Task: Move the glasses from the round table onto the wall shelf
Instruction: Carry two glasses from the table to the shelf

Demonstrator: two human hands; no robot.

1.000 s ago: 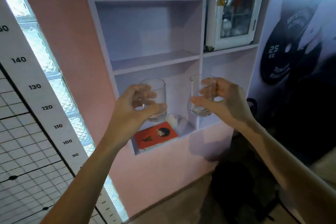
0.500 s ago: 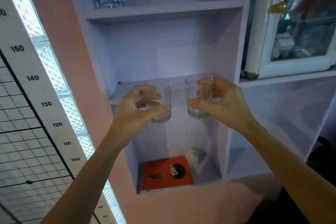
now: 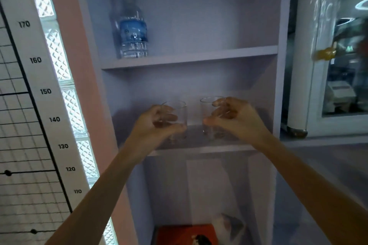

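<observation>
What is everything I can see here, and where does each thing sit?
Glasses: 2, clear, side by side at the middle shelf board, left glass, right glass; whether they rest on it I cannot tell.
Wall shelf: 1, pale lilac, centre.
Water bottle: 1, clear with blue label, upper shelf, left side.
Book: 1, orange, lowest compartment.
Crumpled wrapper: 1, whitish, beside the book.
Height chart: 1, white with black numbers, left wall.
Glass blocks: a column, clear, beside the chart.
Cabinet door: 1, white, right.
Left hand: grip shut on left glass.
Right hand: grip shut on right glass.
</observation>
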